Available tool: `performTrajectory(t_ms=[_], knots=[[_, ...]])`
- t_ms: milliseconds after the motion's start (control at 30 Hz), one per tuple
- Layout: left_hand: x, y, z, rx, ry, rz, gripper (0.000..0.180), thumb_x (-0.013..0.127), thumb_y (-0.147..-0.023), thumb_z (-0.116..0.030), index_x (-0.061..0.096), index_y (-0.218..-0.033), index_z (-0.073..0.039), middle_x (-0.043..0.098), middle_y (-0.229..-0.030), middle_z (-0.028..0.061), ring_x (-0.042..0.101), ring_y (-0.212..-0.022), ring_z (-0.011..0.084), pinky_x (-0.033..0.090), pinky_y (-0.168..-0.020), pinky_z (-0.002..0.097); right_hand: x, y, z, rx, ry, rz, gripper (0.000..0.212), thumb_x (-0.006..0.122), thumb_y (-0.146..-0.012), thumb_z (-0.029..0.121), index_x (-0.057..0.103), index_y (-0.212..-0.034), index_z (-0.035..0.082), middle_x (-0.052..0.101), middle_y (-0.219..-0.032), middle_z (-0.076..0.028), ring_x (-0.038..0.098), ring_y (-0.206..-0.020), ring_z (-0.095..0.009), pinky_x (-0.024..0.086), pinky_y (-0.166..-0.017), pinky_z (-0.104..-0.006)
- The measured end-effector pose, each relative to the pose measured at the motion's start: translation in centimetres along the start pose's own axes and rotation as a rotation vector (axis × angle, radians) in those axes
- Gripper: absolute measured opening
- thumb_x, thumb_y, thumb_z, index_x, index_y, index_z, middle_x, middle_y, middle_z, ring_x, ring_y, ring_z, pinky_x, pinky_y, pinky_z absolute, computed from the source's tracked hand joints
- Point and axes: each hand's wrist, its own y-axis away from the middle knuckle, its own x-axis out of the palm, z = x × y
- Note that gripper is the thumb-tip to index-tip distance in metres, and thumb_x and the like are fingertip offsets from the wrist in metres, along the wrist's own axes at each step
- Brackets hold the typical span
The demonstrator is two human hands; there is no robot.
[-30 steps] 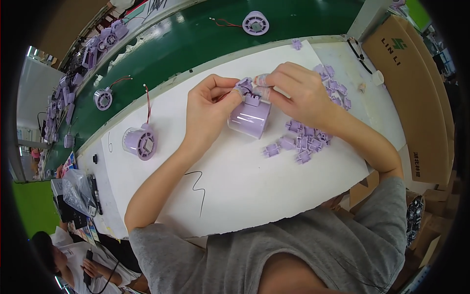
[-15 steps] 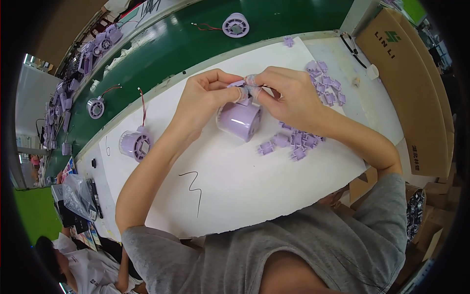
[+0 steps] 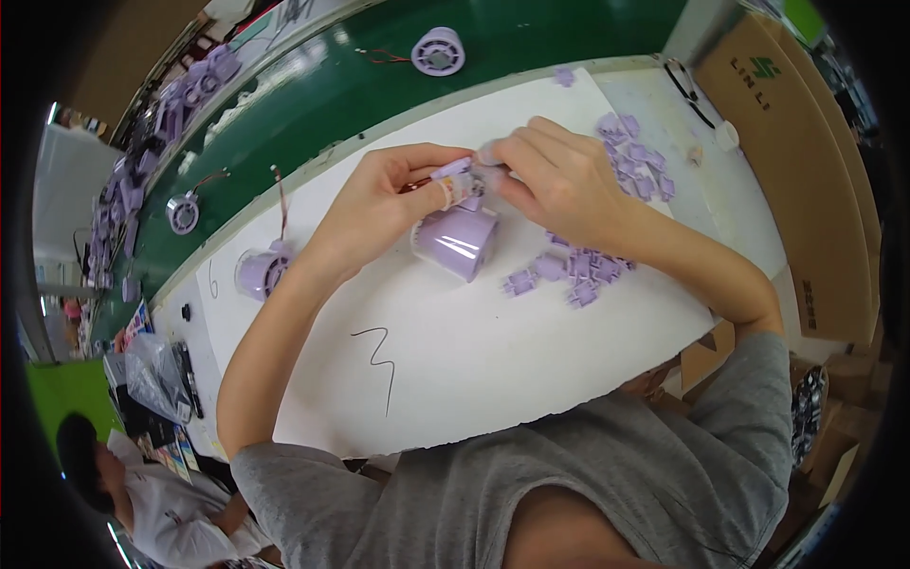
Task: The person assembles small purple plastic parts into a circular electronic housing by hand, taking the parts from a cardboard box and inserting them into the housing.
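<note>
A shiny purple cup-shaped housing (image 3: 457, 242) lies tilted on the white sheet under both hands. My left hand (image 3: 384, 194) pinches a small purple plastic piece (image 3: 451, 169) at the housing's upper side, thumb and fingers closed. My right hand (image 3: 564, 175) is closed right beside it, its covered fingertips blurred against the piece; anything between them is hidden. Wrappings cover some fingertips. Several small purple clips (image 3: 580, 270) lie in a pile below my right forearm, and another group of clips (image 3: 633, 156) lies beyond it.
A round purple fan unit (image 3: 263, 273) with red wires stands left of my left arm. On the green belt are another fan unit (image 3: 438, 51) and a smaller one (image 3: 183, 213). Pliers (image 3: 690, 93) and a tall cardboard box (image 3: 787, 180) are at the right. A person (image 3: 156, 493) sits lower left.
My right hand has drawn slightly away from my left fingertips. The housing has shifted a little to the left. On the belt, the far fan unit has moved left.
</note>
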Motion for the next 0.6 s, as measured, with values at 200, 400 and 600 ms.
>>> performTrajectory(t_ms=[200,400,600], knots=[[-1.9,-0.2,1.1,0.19,-0.212,-0.008,0.035,0.058,-0.08,-0.015,0.057,-0.11,0.004,0.062,-0.102,0.0106,0.057,-0.089,0.014,0.044,-0.079,0.0273,-0.5,-0.8,-0.2,-0.069,-0.186,0.054,0.023,0.064,-0.066,0.001,0.057,-0.087,0.006,0.058,-0.075,-0.005,0.056,-0.066,-0.018,0.046,-0.055,-0.0301],[-14.7,0.3,2.9,0.514,-0.871,-0.768,0.03,0.061,-0.077,-0.027,0.065,-0.096,-0.004,0.066,-0.092,0.0125,0.063,-0.081,0.0238,0.048,-0.071,0.0307,-1.7,-1.9,0.6,0.44,-0.518,0.352,0.035,0.061,-0.068,0.005,0.058,-0.102,0.002,0.062,-0.09,-0.004,0.055,-0.072,-0.012,0.039,-0.057,-0.0216],[-32.7,5.6,11.8,-0.632,-1.318,-1.061,0.077,0.067,-0.066,-0.043,0.034,-0.133,-0.019,0.035,-0.131,0.0248,0.045,-0.113,0.0422,0.038,-0.092,0.0485,-1.6,-1.6,0.2,0.517,-0.569,0.315,0.038,0.059,-0.065,0.005,0.06,-0.103,0.004,0.058,-0.079,-0.004,0.037,-0.058,-0.003,0.025,-0.048,-0.0175]])
